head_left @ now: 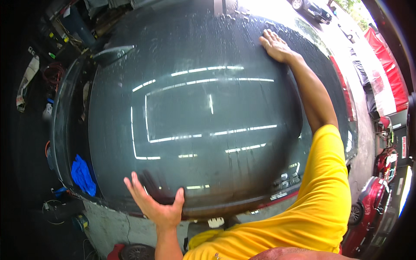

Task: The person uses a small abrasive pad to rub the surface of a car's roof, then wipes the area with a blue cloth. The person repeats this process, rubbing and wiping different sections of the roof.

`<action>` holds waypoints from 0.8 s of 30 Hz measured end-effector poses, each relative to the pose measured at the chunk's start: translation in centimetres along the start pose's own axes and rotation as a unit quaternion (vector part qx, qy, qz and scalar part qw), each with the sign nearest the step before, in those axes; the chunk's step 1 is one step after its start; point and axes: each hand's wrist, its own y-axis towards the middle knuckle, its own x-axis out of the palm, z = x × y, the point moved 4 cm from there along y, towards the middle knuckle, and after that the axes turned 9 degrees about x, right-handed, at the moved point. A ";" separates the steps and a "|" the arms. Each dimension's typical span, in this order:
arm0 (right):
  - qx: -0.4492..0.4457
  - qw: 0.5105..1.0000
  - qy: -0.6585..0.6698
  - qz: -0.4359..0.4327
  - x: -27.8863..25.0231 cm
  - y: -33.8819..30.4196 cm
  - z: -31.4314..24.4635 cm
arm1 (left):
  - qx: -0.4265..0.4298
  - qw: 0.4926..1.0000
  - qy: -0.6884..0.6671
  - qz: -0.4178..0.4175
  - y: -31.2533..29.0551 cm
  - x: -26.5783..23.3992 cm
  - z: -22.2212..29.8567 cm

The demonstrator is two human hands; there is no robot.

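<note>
As the dark glossy panel (pixel 182 112) stretches between them, right hand (pixel 276 47) lies flat, upper right of frame, left hand (pixel 161 211) spread wide, lower left.

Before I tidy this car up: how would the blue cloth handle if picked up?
The blue cloth would probably be floppy, as it lies crumpled in loose folds. It is likely light, being a small bundle of thin-looking fabric. It seems unlikely to roll if pushed, given its uneven, slumped shape.
</note>
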 end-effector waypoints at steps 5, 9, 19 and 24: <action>-0.125 0.991 -0.012 -0.052 -1.8 -26.1 -6.0 | 0.021 0.999 0.013 0.020 0.1 0.2 0.7; -0.177 0.972 -0.036 -0.149 0.2 -40.7 -8.5 | 0.028 0.999 0.016 0.021 0.1 0.3 0.8; -0.161 0.986 -0.024 0.041 -0.4 -4.7 -13.9 | 0.043 0.998 0.029 0.020 0.3 0.0 0.5; -0.114 0.993 -0.035 0.027 0.6 -9.0 -17.8 | 0.026 0.999 0.025 0.001 0.3 0.1 0.2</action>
